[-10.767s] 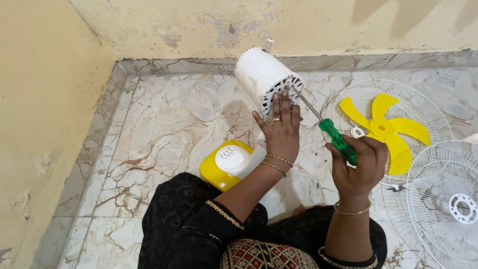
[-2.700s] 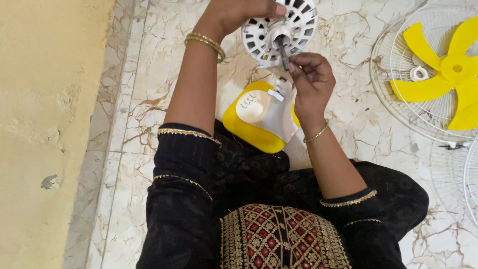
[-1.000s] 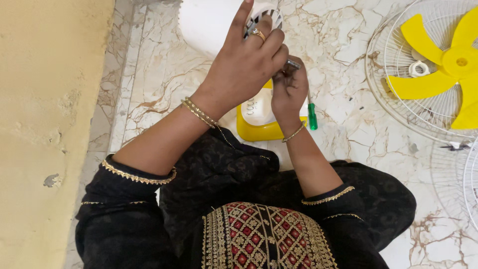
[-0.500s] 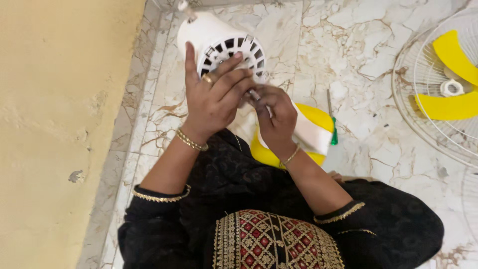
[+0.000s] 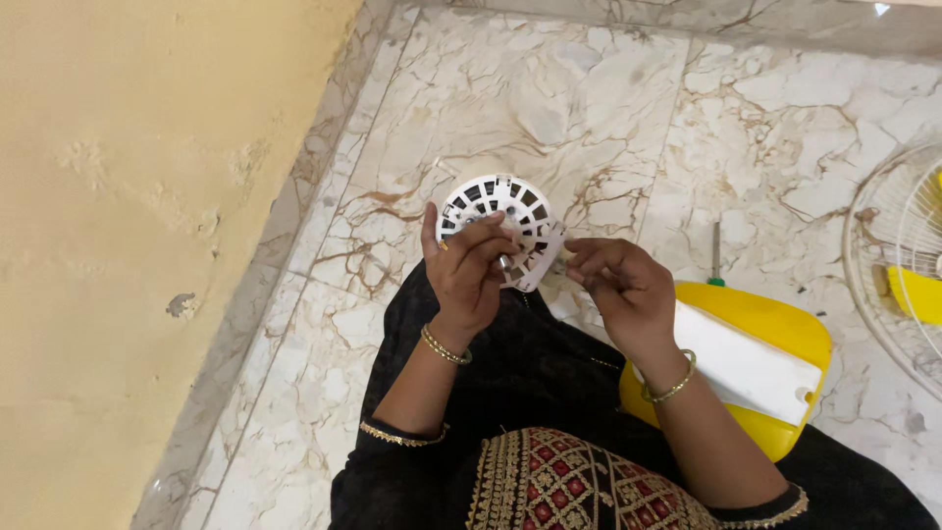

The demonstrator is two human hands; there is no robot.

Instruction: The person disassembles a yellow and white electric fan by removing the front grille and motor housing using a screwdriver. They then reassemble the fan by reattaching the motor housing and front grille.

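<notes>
The left hand (image 5: 471, 275) gripped a round white slotted fan motor cover (image 5: 500, 221), its fingers curled across the cover's face and its thumb up along the left rim, holding it raised above the marble floor (image 5: 549, 108) in front of the person's lap. The right hand (image 5: 618, 290) was at the cover's right edge, its fingertips (image 5: 579, 257) pinched together on a small part too small to make out. Just beside the right forearm lay a yellow fan base (image 5: 775, 334) with a white panel on top. A green-handled screwdriver (image 5: 715, 260) lay on the floor beyond the base. A wire fan guard (image 5: 883, 255) with a yellow blade lay at the right edge.
</notes>
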